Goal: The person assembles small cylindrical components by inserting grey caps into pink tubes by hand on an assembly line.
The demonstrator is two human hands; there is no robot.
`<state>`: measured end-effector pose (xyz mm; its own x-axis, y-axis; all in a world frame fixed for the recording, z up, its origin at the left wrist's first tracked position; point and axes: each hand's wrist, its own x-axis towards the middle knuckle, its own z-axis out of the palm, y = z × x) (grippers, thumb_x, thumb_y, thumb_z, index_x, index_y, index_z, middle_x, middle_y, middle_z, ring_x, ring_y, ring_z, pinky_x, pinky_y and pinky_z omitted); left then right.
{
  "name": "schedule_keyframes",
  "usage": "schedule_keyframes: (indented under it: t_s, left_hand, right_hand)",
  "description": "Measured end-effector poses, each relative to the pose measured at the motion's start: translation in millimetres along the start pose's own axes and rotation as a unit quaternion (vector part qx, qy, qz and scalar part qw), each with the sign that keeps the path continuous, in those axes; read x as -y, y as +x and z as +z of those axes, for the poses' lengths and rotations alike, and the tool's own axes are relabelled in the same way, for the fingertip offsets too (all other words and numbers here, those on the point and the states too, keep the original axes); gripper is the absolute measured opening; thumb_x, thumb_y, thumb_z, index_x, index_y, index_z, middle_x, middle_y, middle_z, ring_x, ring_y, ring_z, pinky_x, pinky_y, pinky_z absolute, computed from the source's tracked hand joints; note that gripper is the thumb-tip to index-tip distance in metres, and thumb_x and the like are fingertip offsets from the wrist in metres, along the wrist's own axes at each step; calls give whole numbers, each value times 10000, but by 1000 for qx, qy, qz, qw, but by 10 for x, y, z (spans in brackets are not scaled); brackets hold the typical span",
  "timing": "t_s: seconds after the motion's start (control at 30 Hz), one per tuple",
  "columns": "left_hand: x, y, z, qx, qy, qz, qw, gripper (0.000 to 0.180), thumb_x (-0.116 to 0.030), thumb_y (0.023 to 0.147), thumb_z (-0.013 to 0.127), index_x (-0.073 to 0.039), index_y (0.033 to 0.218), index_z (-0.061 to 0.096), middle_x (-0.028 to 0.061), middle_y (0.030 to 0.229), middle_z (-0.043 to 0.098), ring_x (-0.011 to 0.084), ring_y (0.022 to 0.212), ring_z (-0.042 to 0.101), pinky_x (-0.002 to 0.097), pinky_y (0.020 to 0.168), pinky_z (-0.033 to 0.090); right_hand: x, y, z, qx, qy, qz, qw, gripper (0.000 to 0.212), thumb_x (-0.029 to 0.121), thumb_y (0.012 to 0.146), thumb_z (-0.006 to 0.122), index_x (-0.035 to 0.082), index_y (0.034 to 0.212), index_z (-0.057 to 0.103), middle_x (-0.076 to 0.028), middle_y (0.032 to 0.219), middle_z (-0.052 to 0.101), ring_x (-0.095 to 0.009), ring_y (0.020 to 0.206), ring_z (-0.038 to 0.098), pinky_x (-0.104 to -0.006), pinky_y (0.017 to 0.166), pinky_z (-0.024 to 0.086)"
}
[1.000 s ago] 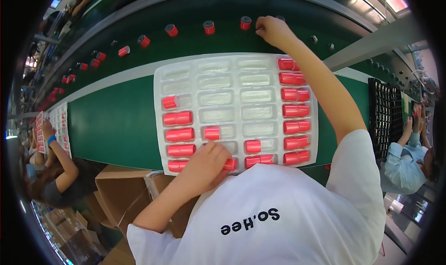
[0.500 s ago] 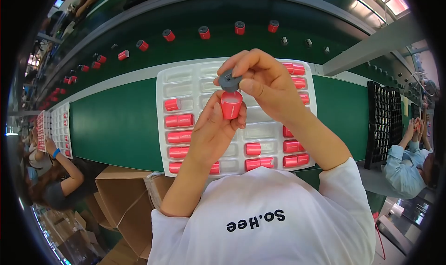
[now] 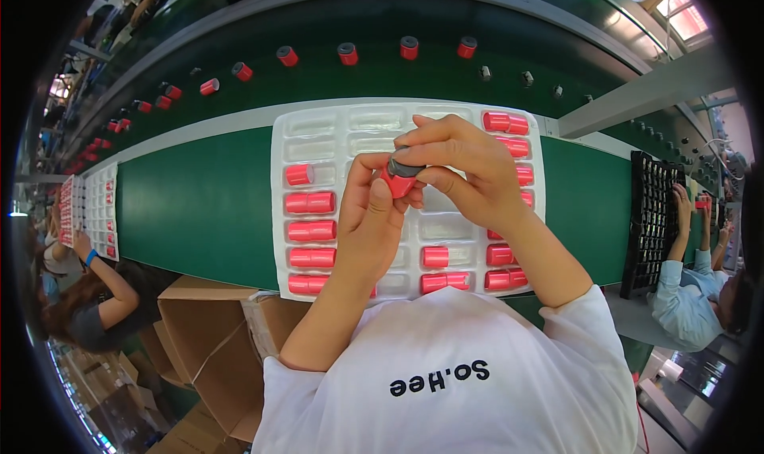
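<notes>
Over the white tray, my left hand (image 3: 371,225) is closed round a small red cylinder (image 3: 399,187), which is tilted. A dark grey round part (image 3: 406,168) sits at the cylinder's upper end, gripped from above by the fingers of my right hand (image 3: 476,163). Whether it is fully seated cannot be made out, as fingers cover much of both pieces. Beneath lies the white moulded tray (image 3: 278,239), with red cylinders (image 3: 310,202) in its left and right columns. A short red cylinder (image 3: 435,257) rests in a lower compartment.
Beyond the tray, a green conveyor (image 3: 318,80) carries red cylinders with grey tops (image 3: 409,48) and small metallic pieces (image 3: 527,78). A grey post (image 3: 637,96) slants in at right, near a black rack (image 3: 649,215). Cardboard boxes (image 3: 203,350) stand at lower left. Co-workers sit on both sides.
My right hand has lowered the grey part from above the red cylinder onto its upper end. The cylinder has tilted. At right, a co-worker's hand has moved to the black rack.
</notes>
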<state>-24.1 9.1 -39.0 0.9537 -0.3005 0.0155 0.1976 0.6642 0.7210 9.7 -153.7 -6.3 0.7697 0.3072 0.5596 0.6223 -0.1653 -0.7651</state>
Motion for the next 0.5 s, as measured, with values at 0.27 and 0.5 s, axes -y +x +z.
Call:
schedule_keyframes:
  t_s: [0.27, 0.5]
  left_hand:
    - [85, -14, 20, -10, -22, -15, 1000, 293, -311, 992, 492, -79, 1166, 446, 54, 1021, 589, 137, 874, 563, 282, 821, 454]
    - [124, 11, 12, -37, 43, -22, 998, 245, -298, 988, 509, -85, 1099, 463, 50, 988, 608, 132, 844, 573, 275, 789, 467]
  right_hand:
    - [-8, -167, 42, -30, -39, 12, 999, 249, -1, 794, 659, 62, 1032, 698, -120, 1050, 679, -256, 936, 656, -451, 994, 462]
    - [-70, -251, 56, -55, -18, 126, 990, 231, 13, 822, 657, 49, 1048, 688, -119, 1071, 682, -245, 962, 657, -335, 868, 517]
